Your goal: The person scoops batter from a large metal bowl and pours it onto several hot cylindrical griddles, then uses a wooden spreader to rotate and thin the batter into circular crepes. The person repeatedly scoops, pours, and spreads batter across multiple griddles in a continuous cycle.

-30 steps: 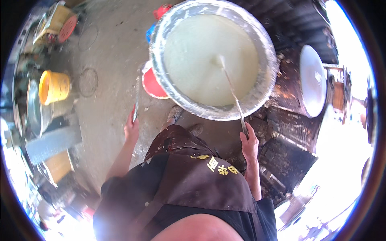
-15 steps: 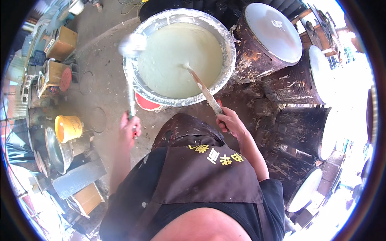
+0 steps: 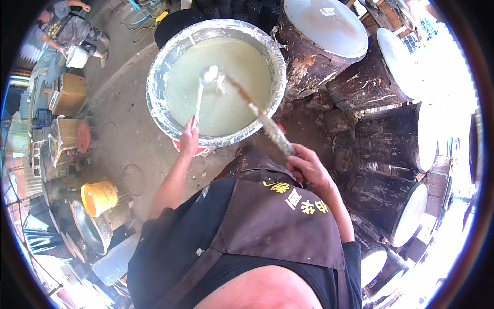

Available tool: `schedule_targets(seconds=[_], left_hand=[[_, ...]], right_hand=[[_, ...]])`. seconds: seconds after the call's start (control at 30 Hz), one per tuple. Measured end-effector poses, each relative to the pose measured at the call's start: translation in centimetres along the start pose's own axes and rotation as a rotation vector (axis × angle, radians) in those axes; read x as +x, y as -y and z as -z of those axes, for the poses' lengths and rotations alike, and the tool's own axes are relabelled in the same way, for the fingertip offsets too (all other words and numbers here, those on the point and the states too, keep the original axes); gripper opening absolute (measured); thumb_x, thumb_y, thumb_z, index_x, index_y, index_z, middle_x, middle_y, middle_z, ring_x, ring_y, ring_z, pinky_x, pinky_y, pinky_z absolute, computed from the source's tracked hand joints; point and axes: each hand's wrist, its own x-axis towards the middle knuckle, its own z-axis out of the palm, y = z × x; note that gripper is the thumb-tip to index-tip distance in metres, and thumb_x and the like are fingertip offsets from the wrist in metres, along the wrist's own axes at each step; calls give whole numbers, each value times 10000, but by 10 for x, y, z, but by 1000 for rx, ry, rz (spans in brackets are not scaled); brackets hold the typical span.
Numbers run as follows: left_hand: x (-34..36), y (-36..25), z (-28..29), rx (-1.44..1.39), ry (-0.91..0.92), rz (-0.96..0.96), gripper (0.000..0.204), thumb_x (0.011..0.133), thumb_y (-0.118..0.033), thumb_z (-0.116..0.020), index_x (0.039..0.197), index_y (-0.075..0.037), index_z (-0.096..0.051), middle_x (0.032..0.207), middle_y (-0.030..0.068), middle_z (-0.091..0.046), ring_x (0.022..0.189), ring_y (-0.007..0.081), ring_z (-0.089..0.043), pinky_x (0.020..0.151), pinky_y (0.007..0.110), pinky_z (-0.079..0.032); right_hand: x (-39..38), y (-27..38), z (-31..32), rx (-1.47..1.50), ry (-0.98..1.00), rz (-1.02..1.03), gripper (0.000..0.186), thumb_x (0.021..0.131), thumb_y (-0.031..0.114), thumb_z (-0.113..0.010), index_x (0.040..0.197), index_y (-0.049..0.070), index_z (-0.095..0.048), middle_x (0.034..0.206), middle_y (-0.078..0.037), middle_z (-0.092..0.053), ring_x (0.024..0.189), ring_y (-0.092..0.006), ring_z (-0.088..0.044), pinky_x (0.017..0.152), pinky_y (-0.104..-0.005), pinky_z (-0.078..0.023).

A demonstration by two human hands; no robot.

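Note:
A large white-crusted tub (image 3: 155, 95) holds pale, creamy liquid (image 3: 236, 62) in front of me and sits over a red container (image 3: 177, 147). My left hand (image 3: 189, 136) is closed on a white-coated stick-like tool (image 3: 198, 100), whose blurred white head is at the liquid near the middle. My right hand (image 3: 307, 165) grips a long, crusted wooden paddle (image 3: 267, 126); it slants over the tub's near right rim, its far end in the liquid beside the other tool's head. My brown apron (image 3: 272, 232) is below.
Several dark, stained drums with pale round lids (image 3: 329, 31) line the right. On the left are a yellow bucket (image 3: 98, 198), a metal basin (image 3: 92, 226) and boxes (image 3: 69, 95). At the upper left a co-worker (image 3: 72, 31) holds a white bucket (image 3: 77, 56).
My left hand has moved up and right, bringing its tool's head from outside the tub into the liquid. My view has shifted, showing more drums and the co-worker.

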Motion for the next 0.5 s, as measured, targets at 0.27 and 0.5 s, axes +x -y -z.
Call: schedule_targets(seconds=[0.27, 0.5], left_hand=[[14, -70, 58, -728, 385, 332, 412, 986, -175, -496, 1372, -71, -395, 742, 0, -488, 521, 62, -477, 379, 198, -384], [-25, -79, 23, -432, 392, -193, 441, 981, -192, -520, 1384, -48, -414, 900, 78, -614, 694, 174, -598, 599, 297, -504]], right_hand=[[37, -46, 9, 75, -158, 175, 323, 913, 76, -575, 1207, -46, -524, 881, -65, -632, 659, -105, -564, 579, -243, -477], [72, -34, 0, -11, -213, 43, 157, 870, 86, -581, 971, -34, -571, 687, -68, -592, 516, -113, -539, 441, -270, -428]])
